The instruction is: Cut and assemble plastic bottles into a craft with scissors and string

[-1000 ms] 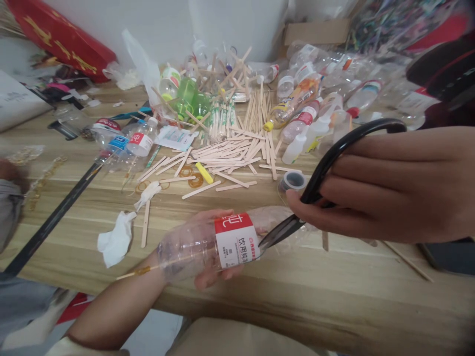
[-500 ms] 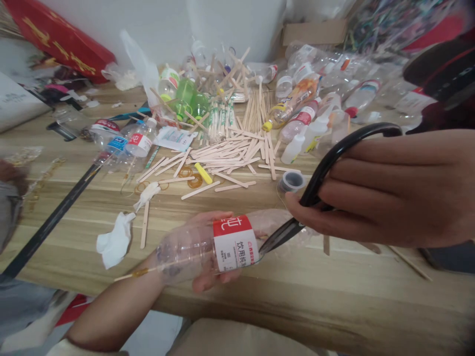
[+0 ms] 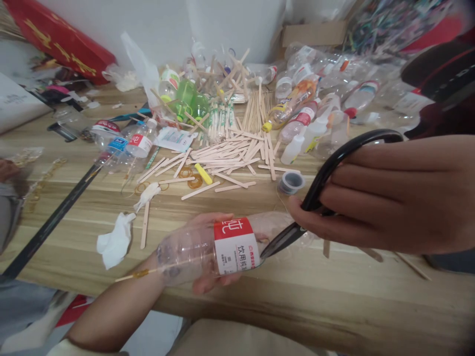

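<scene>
A clear plastic bottle (image 3: 185, 252) with a red and white label (image 3: 234, 247) lies sideways in my left hand (image 3: 210, 283), whose fingers wrap round it from behind and below. A thin stick with a yellowish band (image 3: 140, 273) sticks out past the bottle's left end. My right hand (image 3: 389, 193) grips black-handled scissors (image 3: 284, 240). Their blades point down and left, with the tips at the label's right edge. The blades look nearly closed. Just behind them stands a small grey cup (image 3: 291, 182).
Wooden sticks (image 3: 222, 153) lie heaped mid-table, with rubber bands and a yellow marker-like piece (image 3: 203, 174) nearby. Many plastic bottles (image 3: 297, 106) crowd the back and right. Crumpled tissue (image 3: 116, 240) and a long black bar (image 3: 52, 222) lie left. Another person's hand (image 3: 8, 169) shows at the left edge.
The right hand and scissors have shifted slightly down and to the right. The bottle has hardly moved in the left hand.
</scene>
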`<state>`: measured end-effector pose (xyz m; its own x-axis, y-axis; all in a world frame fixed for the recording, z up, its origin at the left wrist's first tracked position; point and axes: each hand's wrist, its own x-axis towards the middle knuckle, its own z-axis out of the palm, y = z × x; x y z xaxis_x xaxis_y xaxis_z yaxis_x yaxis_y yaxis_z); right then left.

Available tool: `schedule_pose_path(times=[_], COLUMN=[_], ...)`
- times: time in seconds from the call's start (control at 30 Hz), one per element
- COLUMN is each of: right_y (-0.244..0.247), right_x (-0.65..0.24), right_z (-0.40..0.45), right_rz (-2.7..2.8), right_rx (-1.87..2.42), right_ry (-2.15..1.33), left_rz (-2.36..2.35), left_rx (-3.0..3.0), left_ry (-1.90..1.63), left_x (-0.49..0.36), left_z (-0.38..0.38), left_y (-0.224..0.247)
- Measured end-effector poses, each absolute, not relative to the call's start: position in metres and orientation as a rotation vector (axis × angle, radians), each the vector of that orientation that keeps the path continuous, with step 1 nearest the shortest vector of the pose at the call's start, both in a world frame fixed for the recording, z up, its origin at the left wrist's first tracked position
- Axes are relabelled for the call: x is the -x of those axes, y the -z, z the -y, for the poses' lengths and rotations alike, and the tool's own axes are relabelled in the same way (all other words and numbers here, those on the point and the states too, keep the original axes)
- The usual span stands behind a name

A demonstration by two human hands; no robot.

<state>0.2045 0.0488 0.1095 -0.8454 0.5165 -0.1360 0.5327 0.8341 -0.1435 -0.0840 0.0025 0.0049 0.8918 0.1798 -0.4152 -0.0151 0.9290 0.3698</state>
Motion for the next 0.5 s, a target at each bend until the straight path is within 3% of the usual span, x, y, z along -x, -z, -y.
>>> schedule_pose_path(times=[0.37, 0.5], right_y=[-0.1107, -0.1098], right_x=[-0.1997, -0.2013], right_z=[-0.0491, -0.049], right_rz=[-3.039, -3.179], right_rx=[-0.847, -0.773], right_ry=[0.284, 0.008], left_rz=[-0.474, -0.512], left_rx=[-0.382, -0.396], left_ry=[-0.141, -0.195], left_x=[0.0819, 0.082], left_z=[-0.0017, -0.0057], left_y=[-0.0025, -0.0005])
